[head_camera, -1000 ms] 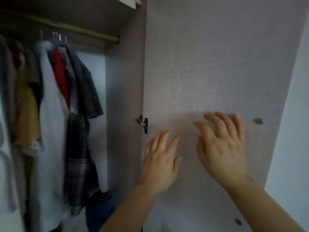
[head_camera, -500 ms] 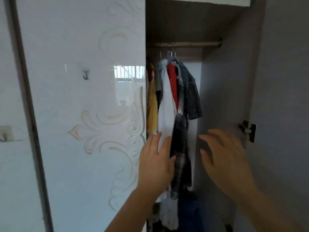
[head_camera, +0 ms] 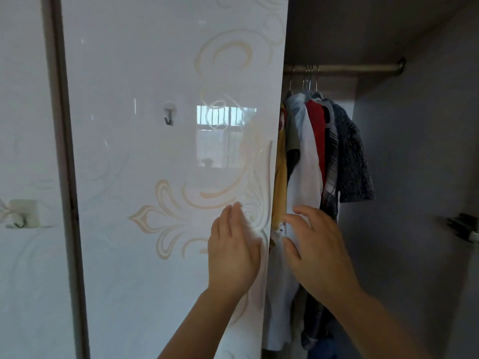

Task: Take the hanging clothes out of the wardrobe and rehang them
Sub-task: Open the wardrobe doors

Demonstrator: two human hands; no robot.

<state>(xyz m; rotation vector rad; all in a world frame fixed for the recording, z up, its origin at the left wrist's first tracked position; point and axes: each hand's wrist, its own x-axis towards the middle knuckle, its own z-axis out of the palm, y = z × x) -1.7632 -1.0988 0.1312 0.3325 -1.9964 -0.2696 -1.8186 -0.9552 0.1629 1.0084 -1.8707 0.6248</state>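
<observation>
Head view: two open hands at the door's edge, clothes hanging just beyond.
The left hand (head_camera: pixel 233 250) lies flat on the glossy white door (head_camera: pixel 168 151) near its right edge, fingers straight and together, holding nothing. The right hand (head_camera: pixel 313 250) is raised in front of the clothes (head_camera: pixel 311 156), fingers spread and loosely bent, gripping nothing; whether it touches the cloth cannot be told. The clothes hang bunched at the left end of a metal rail (head_camera: pixel 350 68) on thin wire hangers (head_camera: pixel 308 79): yellow, white, red, plaid and dark speckled fabric. The door bears pale gold scrollwork and a small hook (head_camera: pixel 169 116).
</observation>
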